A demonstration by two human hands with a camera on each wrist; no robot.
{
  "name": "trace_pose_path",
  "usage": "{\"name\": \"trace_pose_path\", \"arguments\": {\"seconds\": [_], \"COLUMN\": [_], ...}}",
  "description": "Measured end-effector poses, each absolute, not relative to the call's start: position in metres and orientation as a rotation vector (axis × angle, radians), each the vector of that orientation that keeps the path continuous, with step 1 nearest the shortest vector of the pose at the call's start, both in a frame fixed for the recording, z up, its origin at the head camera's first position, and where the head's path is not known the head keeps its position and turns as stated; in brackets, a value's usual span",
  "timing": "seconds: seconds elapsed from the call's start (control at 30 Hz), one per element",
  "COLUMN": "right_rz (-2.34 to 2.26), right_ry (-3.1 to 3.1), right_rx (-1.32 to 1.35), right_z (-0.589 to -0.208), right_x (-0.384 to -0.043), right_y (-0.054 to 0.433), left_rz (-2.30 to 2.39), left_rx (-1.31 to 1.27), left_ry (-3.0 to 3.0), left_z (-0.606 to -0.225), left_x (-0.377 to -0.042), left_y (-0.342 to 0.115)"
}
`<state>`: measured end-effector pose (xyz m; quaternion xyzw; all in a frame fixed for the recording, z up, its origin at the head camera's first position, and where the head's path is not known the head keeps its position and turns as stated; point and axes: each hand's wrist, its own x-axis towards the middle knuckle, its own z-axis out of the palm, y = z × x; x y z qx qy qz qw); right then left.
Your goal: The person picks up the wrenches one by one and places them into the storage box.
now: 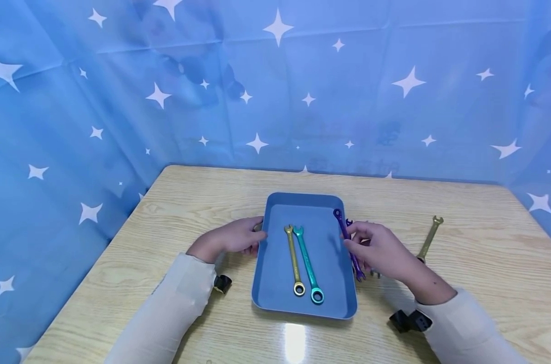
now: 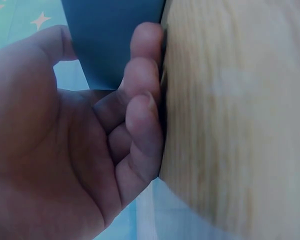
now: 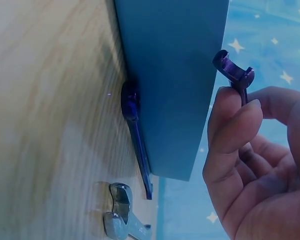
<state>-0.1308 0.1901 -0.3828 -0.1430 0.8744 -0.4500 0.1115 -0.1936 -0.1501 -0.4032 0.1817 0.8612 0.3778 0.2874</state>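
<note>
A blue tray (image 1: 275, 298) holds a gold wrench (image 1: 294, 260) and a green wrench (image 1: 308, 265) side by side. At its left side my left hand (image 1: 238, 236) grips the wall, thumb at the rim and curled fingers (image 2: 142, 82) low against the outside. My right hand (image 1: 377, 248) pinches a purple wrench (image 1: 343, 227) between thumb and fingers at the right rim, its ring end over the tray. The open end of this purple wrench (image 3: 235, 72) sticks out above the fingertips. Another purple wrench (image 3: 135, 130) lies on the table along the tray's outer wall.
A silver wrench (image 3: 121, 210) lies on the wooden table (image 1: 211, 192) near the tray's right side, partly hidden by my right hand in the head view. Farther right is another gold wrench (image 1: 430, 237). A blue star-patterned cloth (image 1: 275, 101) hangs behind the table.
</note>
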Motion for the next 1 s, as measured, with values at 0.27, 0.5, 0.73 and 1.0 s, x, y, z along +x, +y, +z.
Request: {"name": "trace_pose_path", "arguments": {"seconds": [0.27,0.5,0.73,1.0], "right_rz": [-1.272,-1.262,-1.244,-1.223], "right_ry": [2.605,2.611,2.626,2.64], "right_rx": [-0.449,-0.472,-0.476,-0.475], "right_z": [-0.384,-0.3841,-0.3845,-0.3837], "right_x": [-0.13,-0.1293,-0.1292,-0.128], "right_y": [0.1875,0.186,0.1853,0.1843], "left_rz": [1.01,1.001,0.998,1.009], "left_rx": [0.484,0.495,0.484,0.485], "left_ry": [2.298,2.309,2.315,2.309], "left_z": [-0.4016,-0.4017,-0.4003,-0.4006], "left_x": [-0.1931,-0.1937,-0.193,-0.1928], "left_y": [-0.1493,-0.149,-0.1488,-0.1486]}}
